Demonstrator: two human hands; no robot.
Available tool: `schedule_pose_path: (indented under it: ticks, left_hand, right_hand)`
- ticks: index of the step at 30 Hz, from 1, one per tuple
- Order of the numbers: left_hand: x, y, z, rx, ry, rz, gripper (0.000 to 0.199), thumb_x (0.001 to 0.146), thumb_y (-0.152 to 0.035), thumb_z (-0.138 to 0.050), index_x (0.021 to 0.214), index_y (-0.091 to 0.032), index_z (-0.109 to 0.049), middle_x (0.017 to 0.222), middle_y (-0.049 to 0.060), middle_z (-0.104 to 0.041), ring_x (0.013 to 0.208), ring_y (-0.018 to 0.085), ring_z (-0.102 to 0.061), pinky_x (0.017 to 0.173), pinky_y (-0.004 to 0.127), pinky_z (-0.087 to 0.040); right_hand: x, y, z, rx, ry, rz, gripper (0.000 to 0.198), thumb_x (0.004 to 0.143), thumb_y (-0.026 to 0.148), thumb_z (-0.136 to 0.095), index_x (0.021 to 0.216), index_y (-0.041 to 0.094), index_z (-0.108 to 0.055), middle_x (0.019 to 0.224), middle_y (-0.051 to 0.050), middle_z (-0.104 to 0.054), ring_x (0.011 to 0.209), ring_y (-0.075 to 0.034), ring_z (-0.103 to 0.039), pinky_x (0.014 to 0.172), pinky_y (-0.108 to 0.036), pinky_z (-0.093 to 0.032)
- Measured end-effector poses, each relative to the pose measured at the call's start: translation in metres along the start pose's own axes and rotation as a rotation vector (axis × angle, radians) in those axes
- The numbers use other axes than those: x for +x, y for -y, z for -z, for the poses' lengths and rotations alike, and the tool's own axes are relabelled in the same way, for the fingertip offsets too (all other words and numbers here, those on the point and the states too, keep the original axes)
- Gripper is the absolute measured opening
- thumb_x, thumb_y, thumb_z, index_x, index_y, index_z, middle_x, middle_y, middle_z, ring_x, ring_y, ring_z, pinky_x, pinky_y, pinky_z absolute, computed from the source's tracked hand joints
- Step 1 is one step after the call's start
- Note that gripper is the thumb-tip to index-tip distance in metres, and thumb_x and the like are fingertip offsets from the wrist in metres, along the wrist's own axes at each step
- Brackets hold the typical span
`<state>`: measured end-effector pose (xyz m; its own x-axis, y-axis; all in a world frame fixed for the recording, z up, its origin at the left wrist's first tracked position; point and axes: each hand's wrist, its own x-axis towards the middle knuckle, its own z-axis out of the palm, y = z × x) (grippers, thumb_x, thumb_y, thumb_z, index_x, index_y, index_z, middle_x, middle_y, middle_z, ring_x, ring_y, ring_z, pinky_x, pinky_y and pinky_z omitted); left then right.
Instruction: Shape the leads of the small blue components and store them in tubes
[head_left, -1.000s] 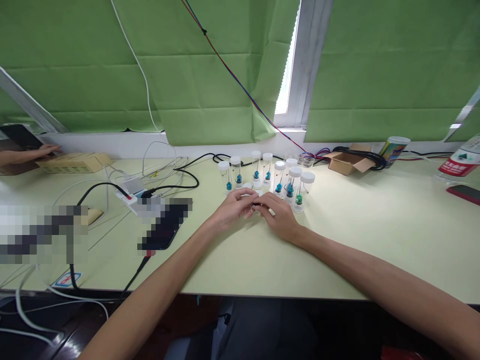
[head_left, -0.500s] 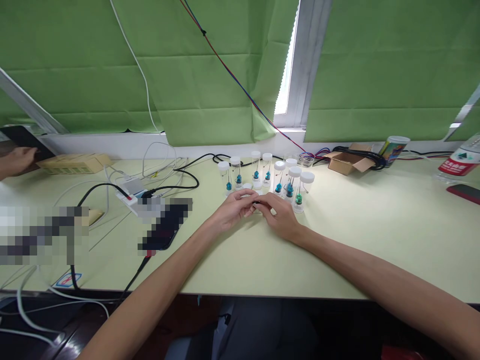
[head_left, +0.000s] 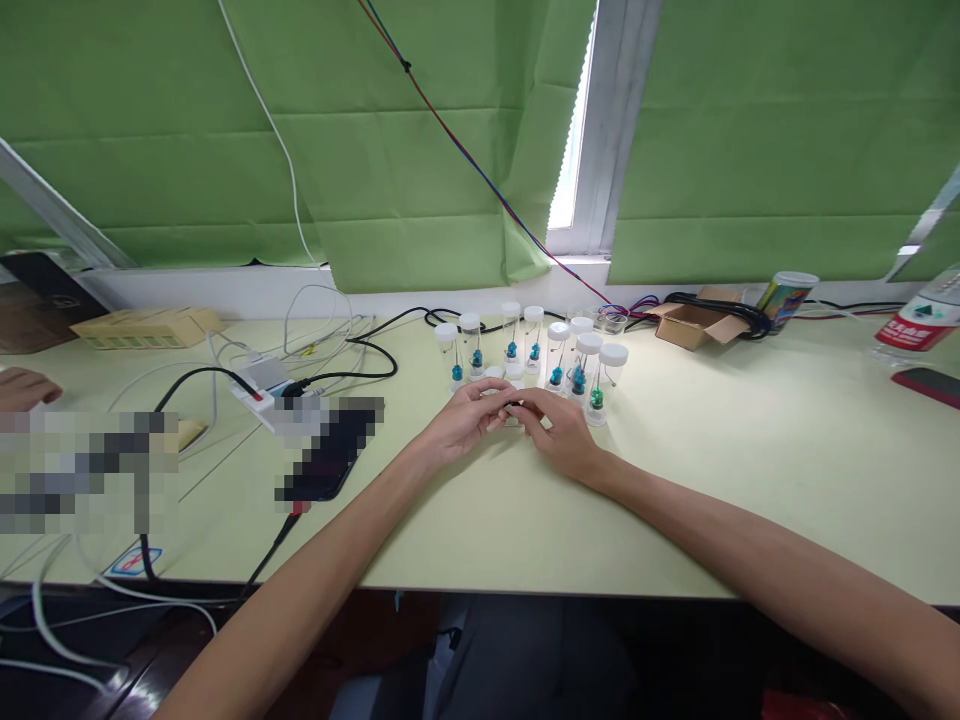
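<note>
My left hand (head_left: 471, 420) and my right hand (head_left: 556, 430) meet at the middle of the table, fingertips pinched together around a small dark piece (head_left: 512, 404). Fingers cover most of that piece, so its kind cannot be told. Just beyond my hands stand several clear tubes with white caps. One tube (head_left: 446, 355) at the left and another tube (head_left: 534, 338) farther back hold blue parts with thin stems. At the right front, a tube (head_left: 609, 385) has a green part in it. More white caps (head_left: 514, 371) show right behind my fingers, their lower parts hidden.
On the left lie a power strip (head_left: 262, 400), a phone (head_left: 334, 455) on a cable and tangled cords. Another person's hand (head_left: 26, 388) rests at the far left near a cream-coloured block (head_left: 148, 327). A cardboard box (head_left: 694, 322), a can (head_left: 787, 300) and a bottle (head_left: 919, 320) stand at the right.
The other person's hand at the far left has come away from the dark object and is lower, nearer the table's left edge. My own hands stay in nearly the same pose.
</note>
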<state>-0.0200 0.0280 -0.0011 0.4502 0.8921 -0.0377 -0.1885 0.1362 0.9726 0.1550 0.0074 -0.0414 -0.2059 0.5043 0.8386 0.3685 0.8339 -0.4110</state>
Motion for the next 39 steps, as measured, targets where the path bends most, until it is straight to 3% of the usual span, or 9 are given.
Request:
schedule_pose_path:
  ticks: [11,39]
  left_hand:
    - [0.0006,-0.001,-0.0017,-0.017,-0.072,-0.021,0.028,0.07,-0.031,-0.085,0.087,-0.015,-0.069,0.066,-0.002,-0.056,0.054,0.004,-0.048,0.054,0.018,-0.04]
    - [-0.0016,-0.0022,-0.0045,-0.008,-0.113,-0.063,0.028,0.069,-0.033,-0.086,0.083,-0.016,-0.068,0.061,-0.002,-0.056,0.052,0.006,-0.047,0.054,0.02,-0.039]
  right_hand:
    - [0.0001,0.0002,0.0007,-0.028,0.017,-0.031,0.014,0.098,0.024,-0.056,0.108,0.023,-0.065,0.083,-0.002,-0.071,0.067,-0.015,-0.062,0.062,-0.028,-0.051]
    - [0.0029,0.0066,0.0017,-0.007,0.01,-0.053,0.009,0.095,0.021,-0.056,0.103,0.021,-0.059,0.082,-0.003,-0.065,0.066,-0.014,-0.06,0.06,-0.027,-0.052]
